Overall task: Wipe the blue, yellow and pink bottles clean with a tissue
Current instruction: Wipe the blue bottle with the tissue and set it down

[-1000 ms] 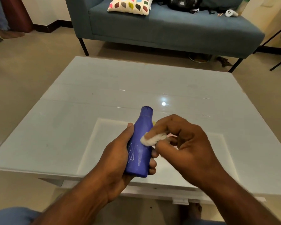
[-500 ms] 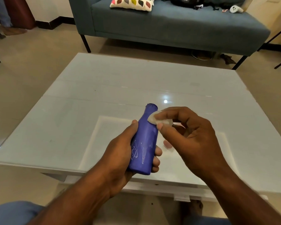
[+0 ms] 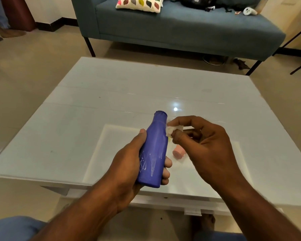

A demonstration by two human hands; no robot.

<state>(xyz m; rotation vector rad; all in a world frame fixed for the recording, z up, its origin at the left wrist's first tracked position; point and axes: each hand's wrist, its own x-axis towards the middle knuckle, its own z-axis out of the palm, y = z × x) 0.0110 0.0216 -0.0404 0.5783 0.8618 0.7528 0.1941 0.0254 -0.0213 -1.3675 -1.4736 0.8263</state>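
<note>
My left hand [image 3: 127,164] grips the lower body of the blue bottle [image 3: 155,150], held upright and tilted a little away, above the table's near edge. White scribble marks show on its lower front. My right hand [image 3: 205,145] pinches a small wad of white tissue [image 3: 171,129] between thumb and fingers, and the wad touches the bottle's right shoulder just below the neck. The end of the pink bottle [image 3: 178,153] shows on the table between my hands, the rest hidden by my right hand. A sliver of yellow shows beside the blue bottle; I cannot tell what it is.
The white glass-topped table [image 3: 111,101] spreads ahead of me. Behind it stands a blue-grey sofa [image 3: 181,30] with a patterned cushion [image 3: 139,3], a black bag and a white controller. My knees are at the lower edge.
My right hand has slid the tissue up the bottle from its middle to the shoulder near the neck. My left hand kept its grip.
</note>
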